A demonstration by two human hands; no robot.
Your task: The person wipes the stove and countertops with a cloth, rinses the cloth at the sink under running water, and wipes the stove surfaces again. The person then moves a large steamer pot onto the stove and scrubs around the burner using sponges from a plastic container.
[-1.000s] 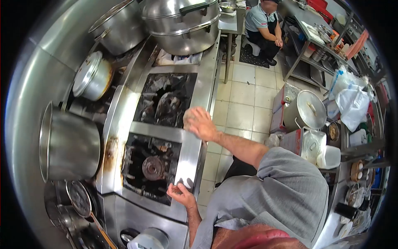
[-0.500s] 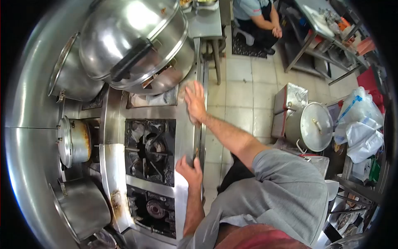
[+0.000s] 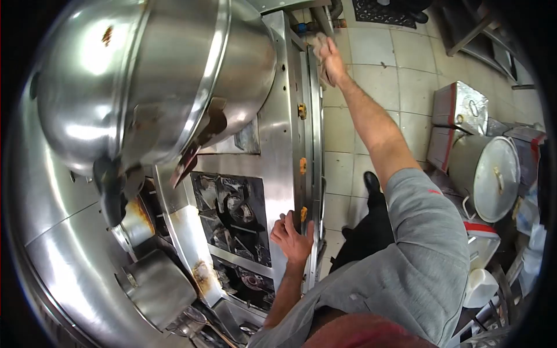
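Rag (image 3: 318,49), far end: matt cloth (weave too blurred to tell). Stove rim (image 3: 282,168): smooth, brushed-looking steel. Burner grates (image 3: 232,217): rough, blackened metal. Large pot (image 3: 168,64), far left: polished metal, mirror-glossy. Smaller pot (image 3: 159,293), near left: duller metal. Left wall (image 3: 64,252): glossy sheet metal. Tin (image 3: 473,110), right: shiny metal. Near sleeve (image 3: 428,209): matt cloth.

big pot (image 3: 168,69) obstructs stovetop (image 3: 275,148)

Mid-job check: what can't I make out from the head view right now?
In the head view:
- Right hand: its exact grip on the cloth, blurred.
- Large steel pot: far part cut off by the top edge.
- Lidded pot: contents hidden by its lid.
- Co-worker: all but a shoe and dark clothing, cut off by the top edge.
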